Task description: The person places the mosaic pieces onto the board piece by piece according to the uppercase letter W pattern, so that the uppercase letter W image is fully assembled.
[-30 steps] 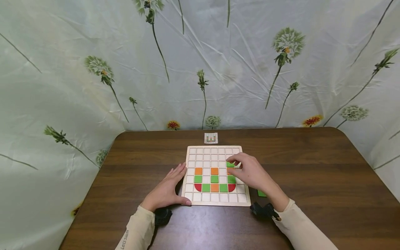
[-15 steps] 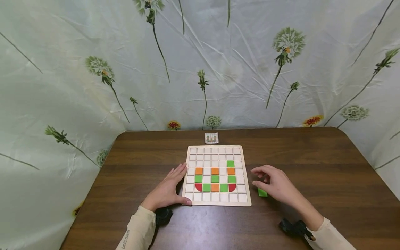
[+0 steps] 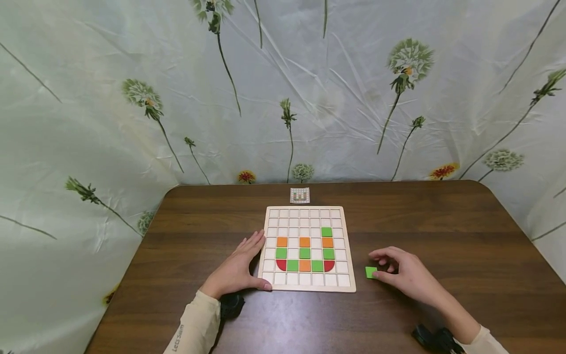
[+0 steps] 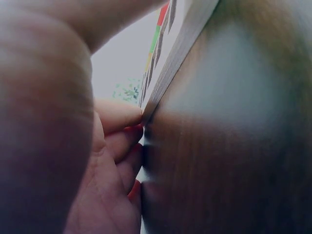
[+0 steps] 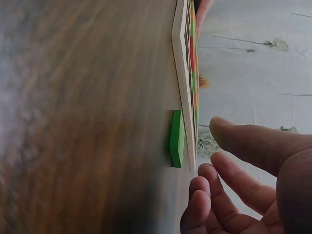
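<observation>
A white grid board point(image 3: 293, 279) with a pale wooden rim lies on the table, bearing green, orange and red tiles in several of its squares. The left hand point(image 3: 239, 268) rests along the board's left edge, fingers spread, thumb at the near left corner; its fingers point(image 4: 119, 117) touch the rim in the left wrist view. One loose green tile point(image 3: 370, 272) lies right of the board. Just beside that tile hovers the right hand point(image 3: 409, 275), thumb and fingers parted. In the right wrist view a gap shows between the green tile point(image 5: 176, 139) and the fingers, which hold nothing.
A small printed card point(image 3: 299, 195) lies behind the board near the far edge of the brown wooden table point(image 3: 212, 216). A pale cloth with a flower print point(image 3: 345, 98) hangs behind the table.
The right hand has moved from the board's upper right green tile rightward and nearer to the loose tile, leaving that board tile in its square. The left hand has stayed in place.
</observation>
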Available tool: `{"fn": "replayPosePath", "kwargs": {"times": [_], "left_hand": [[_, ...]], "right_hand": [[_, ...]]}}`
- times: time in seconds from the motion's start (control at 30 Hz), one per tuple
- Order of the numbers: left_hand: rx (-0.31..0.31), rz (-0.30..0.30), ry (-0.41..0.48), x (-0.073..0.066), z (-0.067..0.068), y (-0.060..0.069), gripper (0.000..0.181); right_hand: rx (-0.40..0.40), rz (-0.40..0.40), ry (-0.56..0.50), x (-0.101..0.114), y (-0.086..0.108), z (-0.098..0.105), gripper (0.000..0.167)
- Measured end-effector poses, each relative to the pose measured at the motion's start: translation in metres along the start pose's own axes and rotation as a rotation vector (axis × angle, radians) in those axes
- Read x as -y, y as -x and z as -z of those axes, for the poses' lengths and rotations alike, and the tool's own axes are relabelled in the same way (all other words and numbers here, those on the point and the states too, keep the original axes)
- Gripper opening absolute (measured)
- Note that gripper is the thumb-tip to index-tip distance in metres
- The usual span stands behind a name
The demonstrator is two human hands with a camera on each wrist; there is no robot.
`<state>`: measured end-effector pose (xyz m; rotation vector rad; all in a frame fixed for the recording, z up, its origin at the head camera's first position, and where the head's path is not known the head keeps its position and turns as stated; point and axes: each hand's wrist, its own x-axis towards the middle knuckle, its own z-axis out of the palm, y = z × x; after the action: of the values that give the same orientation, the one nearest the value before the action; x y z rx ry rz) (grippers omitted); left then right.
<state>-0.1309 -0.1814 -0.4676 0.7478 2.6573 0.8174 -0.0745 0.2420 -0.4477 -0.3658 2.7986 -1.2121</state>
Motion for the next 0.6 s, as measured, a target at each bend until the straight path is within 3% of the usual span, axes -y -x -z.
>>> {"fn": "replayPosePath", "kwargs": {"times": [0.23,0.6], "left_hand": [[-0.012,-0.01,0.017,-0.0008,0.0012,0.0005,0.128],[-0.015,0.013,0.019,-0.0017,-0.001,0.0007,0.128]], "right_hand": [[0.043,-0.051,-0.05,-0.0018,0.0,-0.0016,0.034],[0.01,0.018,0.061,-0.006,0.0036,-0.0058,0.032]]}}
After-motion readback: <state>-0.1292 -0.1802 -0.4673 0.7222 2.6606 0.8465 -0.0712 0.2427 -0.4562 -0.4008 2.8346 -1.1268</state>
